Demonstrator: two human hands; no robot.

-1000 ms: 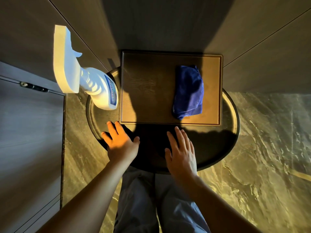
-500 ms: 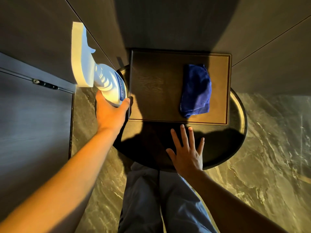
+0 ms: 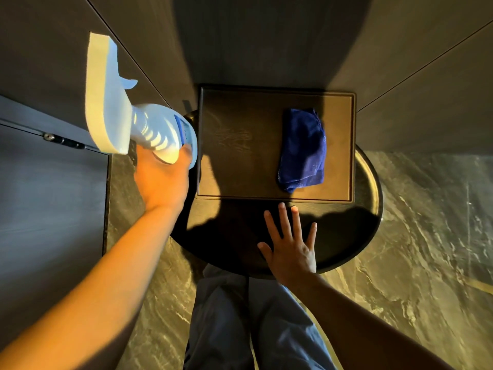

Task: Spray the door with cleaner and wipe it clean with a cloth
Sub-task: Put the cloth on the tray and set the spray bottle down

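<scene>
A white spray bottle [image 3: 125, 113] with a blue label stands at the left edge of the round dark table [image 3: 370, 236]. My left hand [image 3: 162, 180] is wrapped around the bottle's body from below. A folded blue cloth [image 3: 304, 150] lies on the right half of a rectangular wooden tray [image 3: 240, 145] on the table. My right hand [image 3: 290, 244] rests flat on the table's near part with fingers spread, holding nothing, just short of the tray's front edge. The grey door [image 3: 48, 209] with a metal hinge is at the left.
Dark wall panels [image 3: 266, 36] rise behind the table. Marble floor [image 3: 426, 263] spreads to the right and below. My legs in blue trousers [image 3: 240, 329] stand against the table's near edge.
My left hand moved from the table's near edge up and left and closed around the spray bottle. My right hand stayed flat on the table, its fingers spreading.
</scene>
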